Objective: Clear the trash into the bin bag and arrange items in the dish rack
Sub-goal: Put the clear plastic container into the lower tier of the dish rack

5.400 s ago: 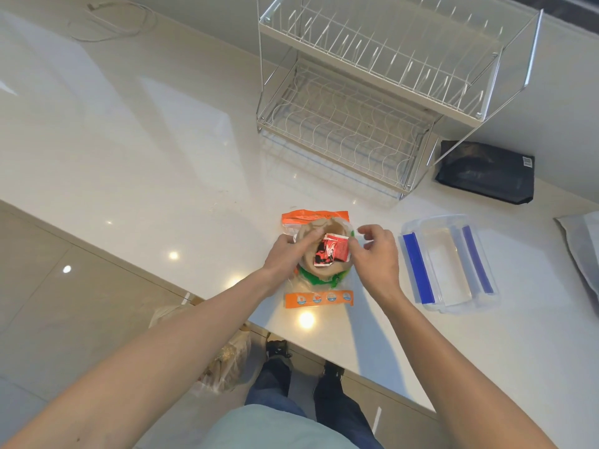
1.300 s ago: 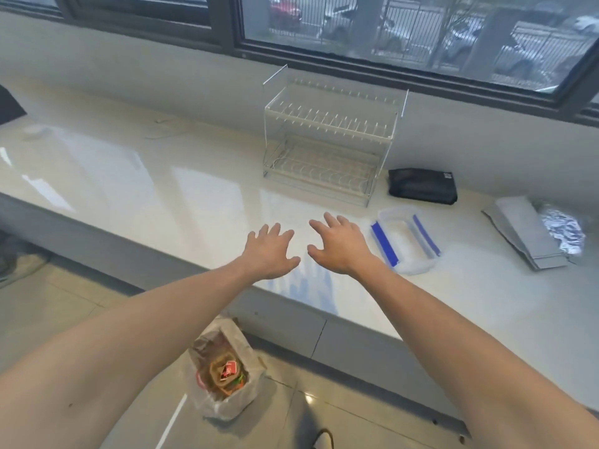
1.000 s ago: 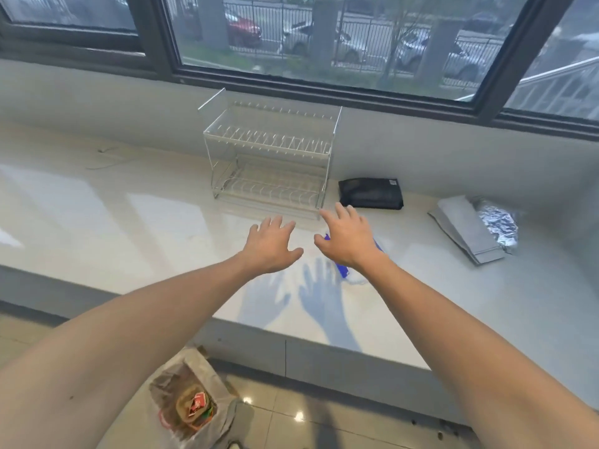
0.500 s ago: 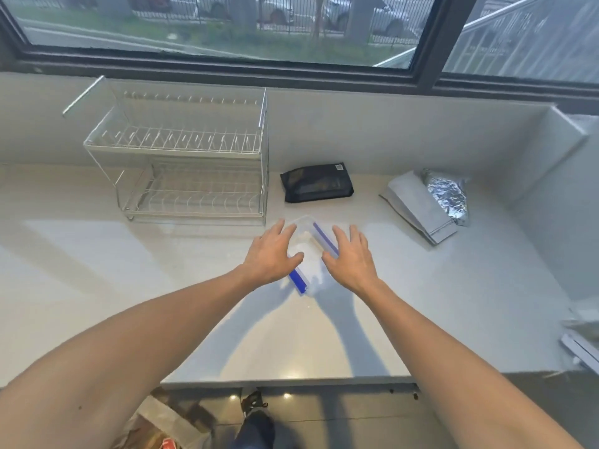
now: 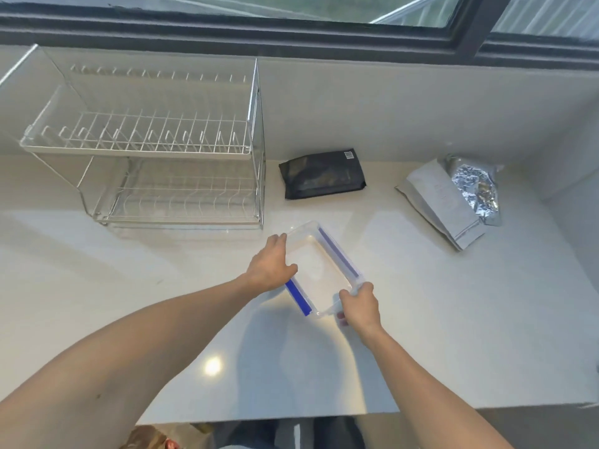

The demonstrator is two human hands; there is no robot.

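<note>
Both hands clasp the tub (image 5: 319, 273): left hand (image 5: 270, 268) on its long side, right hand (image 5: 358, 307) at the near corner; rack (image 5: 146, 147) lies up-left

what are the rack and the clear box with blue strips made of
Dish rack: looks like thin metal wire, white-coated or polished; the thin rods and the shiny upright at its right end suggest it. Container: likely clear rigid plastic, since the counter shows through, with opaque blue strips, probably plastic clips.
</note>
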